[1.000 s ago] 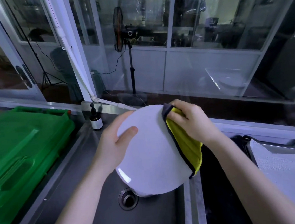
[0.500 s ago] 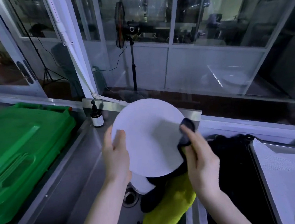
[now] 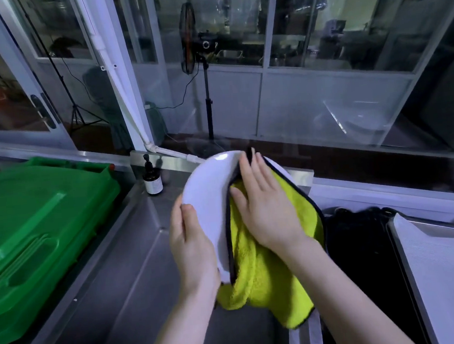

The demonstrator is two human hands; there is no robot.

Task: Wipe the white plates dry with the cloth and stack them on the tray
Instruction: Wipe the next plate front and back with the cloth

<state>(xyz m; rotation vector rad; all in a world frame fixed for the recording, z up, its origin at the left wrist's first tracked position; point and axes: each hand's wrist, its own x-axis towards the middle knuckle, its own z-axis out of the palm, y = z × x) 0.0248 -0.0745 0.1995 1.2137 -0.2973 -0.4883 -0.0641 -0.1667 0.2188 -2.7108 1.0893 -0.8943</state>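
Note:
I hold a round white plate (image 3: 208, 195) tilted up over the steel sink. My left hand (image 3: 189, 243) grips its left rim, thumb on the face. A yellow cloth with a dark edge (image 3: 259, 267) covers the right half of the plate and hangs below it. My right hand (image 3: 264, 204) lies flat on the cloth with straight fingers, pressing it against the plate. The tray (image 3: 448, 270), lined with a white sheet, lies at the right edge.
A green plastic crate lid (image 3: 33, 230) fills the left side. A small dark pump bottle (image 3: 152, 178) stands at the sink's back edge. A dark basin (image 3: 365, 255) lies between sink and tray. Glass partitions stand behind the counter.
The plate has tipped back so its face shows less. The cloth, earlier hanging below the plate, now spreads over its right half, with my right hand moved up flat onto it.

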